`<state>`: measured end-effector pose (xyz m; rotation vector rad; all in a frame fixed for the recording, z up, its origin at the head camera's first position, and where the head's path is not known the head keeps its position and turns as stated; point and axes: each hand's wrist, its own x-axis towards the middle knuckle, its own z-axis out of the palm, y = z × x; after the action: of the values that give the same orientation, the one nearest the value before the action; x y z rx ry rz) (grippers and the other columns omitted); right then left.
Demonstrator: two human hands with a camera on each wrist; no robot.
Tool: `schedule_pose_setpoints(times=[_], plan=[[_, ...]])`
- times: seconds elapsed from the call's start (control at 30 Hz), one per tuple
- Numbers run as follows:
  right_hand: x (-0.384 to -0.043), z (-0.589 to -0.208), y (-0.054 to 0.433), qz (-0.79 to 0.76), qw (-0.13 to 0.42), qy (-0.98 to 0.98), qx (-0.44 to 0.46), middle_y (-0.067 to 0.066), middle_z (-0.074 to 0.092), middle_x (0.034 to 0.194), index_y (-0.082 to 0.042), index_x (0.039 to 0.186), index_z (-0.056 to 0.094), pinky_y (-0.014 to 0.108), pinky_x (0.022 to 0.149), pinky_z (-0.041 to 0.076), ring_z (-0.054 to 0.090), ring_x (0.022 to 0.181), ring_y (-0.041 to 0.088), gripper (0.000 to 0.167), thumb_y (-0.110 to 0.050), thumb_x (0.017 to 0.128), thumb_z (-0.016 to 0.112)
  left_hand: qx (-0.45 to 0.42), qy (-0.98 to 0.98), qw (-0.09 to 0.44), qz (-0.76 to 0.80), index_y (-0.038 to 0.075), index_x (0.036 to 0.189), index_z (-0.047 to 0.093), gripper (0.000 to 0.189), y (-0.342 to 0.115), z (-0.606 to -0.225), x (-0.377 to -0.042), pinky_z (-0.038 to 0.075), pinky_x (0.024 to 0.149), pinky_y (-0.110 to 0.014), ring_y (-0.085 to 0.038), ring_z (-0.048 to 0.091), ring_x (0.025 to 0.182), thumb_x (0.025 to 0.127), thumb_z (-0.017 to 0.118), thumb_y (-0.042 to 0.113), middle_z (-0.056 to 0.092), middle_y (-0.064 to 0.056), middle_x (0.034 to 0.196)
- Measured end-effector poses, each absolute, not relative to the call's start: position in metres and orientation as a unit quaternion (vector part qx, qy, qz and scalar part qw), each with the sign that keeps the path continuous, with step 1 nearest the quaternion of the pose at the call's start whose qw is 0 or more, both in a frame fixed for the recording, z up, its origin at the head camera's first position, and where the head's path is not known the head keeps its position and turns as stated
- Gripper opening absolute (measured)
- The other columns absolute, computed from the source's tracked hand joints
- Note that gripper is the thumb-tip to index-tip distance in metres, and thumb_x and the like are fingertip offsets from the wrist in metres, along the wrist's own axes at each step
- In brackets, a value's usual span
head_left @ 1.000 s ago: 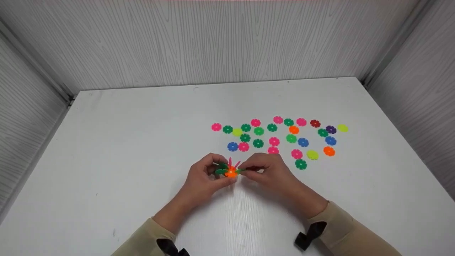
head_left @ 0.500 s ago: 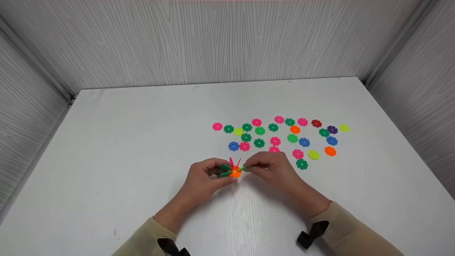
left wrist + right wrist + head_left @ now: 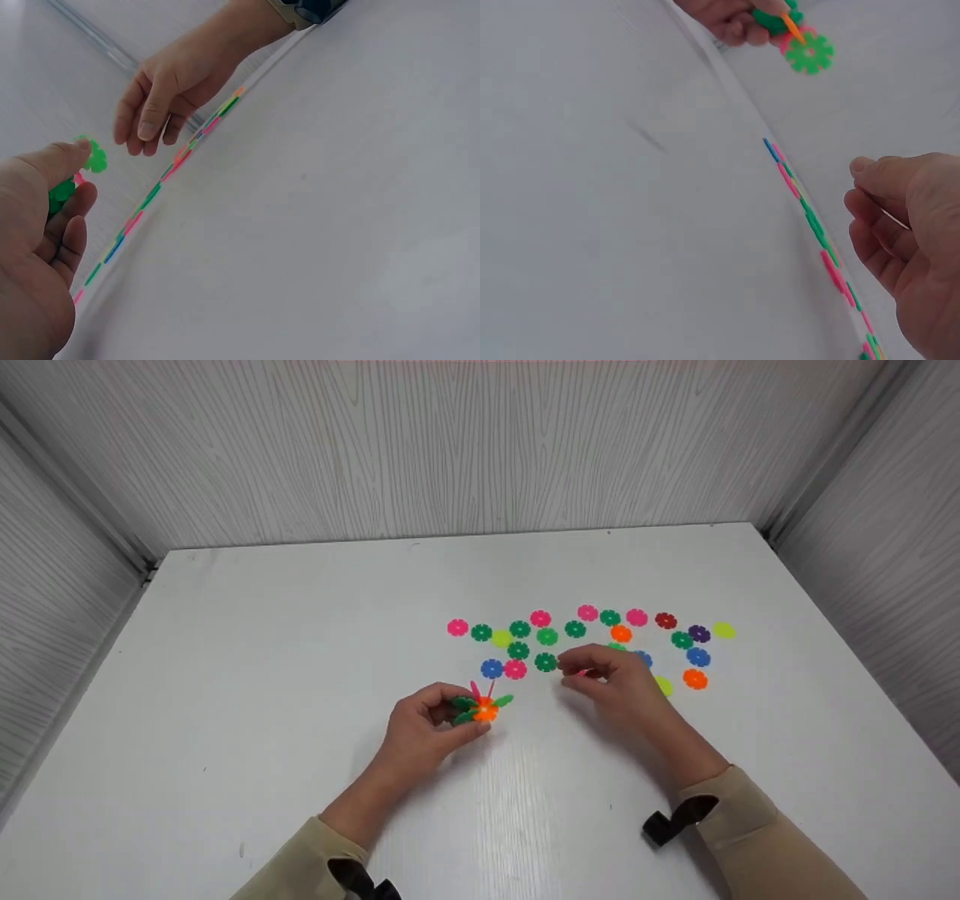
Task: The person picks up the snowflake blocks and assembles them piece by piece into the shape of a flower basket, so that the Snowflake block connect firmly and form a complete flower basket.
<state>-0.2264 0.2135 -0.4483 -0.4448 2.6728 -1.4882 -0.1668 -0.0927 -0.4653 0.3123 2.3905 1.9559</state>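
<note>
My left hand (image 3: pixel 421 729) pinches an orange notched disc (image 3: pixel 485 710) between thumb and fingers. Slotted into its rim are dark green discs, pink discs (image 3: pixel 475 691) and a light green disc (image 3: pixel 811 54) that juts out on the right. The fingers partly cover the dark green ones. Over the loose discs hovers my right hand (image 3: pixel 621 681), thumb and fingertips apart and holding nothing, as the right wrist view (image 3: pixel 922 240) shows. A dark green disc (image 3: pixel 546 662) lies just left of its fingertips, and a pink one shows partly beneath it.
Loose flat discs in pink, green, blue, yellow, orange, dark red and purple lie scattered on the white table (image 3: pixel 262 675), right of centre. An orange disc (image 3: pixel 695 679) lies at the group's right side. A grey wood-grain panel (image 3: pixel 450 450) stands behind the table.
My right hand has let go of the light green disc and moved right and away from me over the loose discs. My left hand has shifted slightly left, still holding the joined discs.
</note>
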Motion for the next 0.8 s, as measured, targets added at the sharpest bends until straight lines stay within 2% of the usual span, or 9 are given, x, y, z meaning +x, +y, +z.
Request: schedule_pose_setpoints(times=[0.27, 0.5, 0.8], plan=[[-0.237, -0.454, 0.231, -0.458, 0.036, 0.885, -0.071, -0.003, 0.069, 0.122, -0.027, 0.131, 0.072, 0.031, 0.088, 0.06, 0.061, 0.112, 0.023, 0.038, -0.023, 0.095, 0.082, 0.094, 0.766, 0.025, 0.635, 0.018, 0.118, 0.074, 0.038, -0.093, -0.465, -0.167, 0.061, 0.09, -0.029, -0.023, 0.07, 0.103, 0.085, 0.092, 0.02, 0.073, 0.0, 0.11], [-0.236, -0.458, 0.231, -0.429, 0.057, 0.897, -0.085, -0.004, 0.069, 0.12, -0.027, 0.133, 0.071, 0.033, 0.089, 0.06, 0.061, 0.111, 0.023, 0.04, -0.023, 0.095, 0.083, 0.099, 0.76, 0.031, 0.642, 0.018, 0.118, 0.074, 0.038, -0.093, -0.466, -0.167, 0.061, 0.089, -0.03, -0.024, 0.069, 0.102, 0.085, 0.092, 0.021, 0.073, -0.001, 0.11], [-0.233, -0.458, 0.229, -0.431, 0.093, 0.893, -0.092, -0.006, 0.067, 0.123, -0.03, 0.133, 0.07, 0.036, 0.095, 0.06, 0.061, 0.118, 0.02, 0.044, -0.027, 0.092, 0.085, 0.103, 0.76, 0.032, 0.64, 0.018, 0.118, 0.074, 0.038, -0.093, -0.466, -0.167, 0.061, 0.09, -0.03, -0.024, 0.069, 0.102, 0.085, 0.092, 0.021, 0.073, -0.001, 0.11]])
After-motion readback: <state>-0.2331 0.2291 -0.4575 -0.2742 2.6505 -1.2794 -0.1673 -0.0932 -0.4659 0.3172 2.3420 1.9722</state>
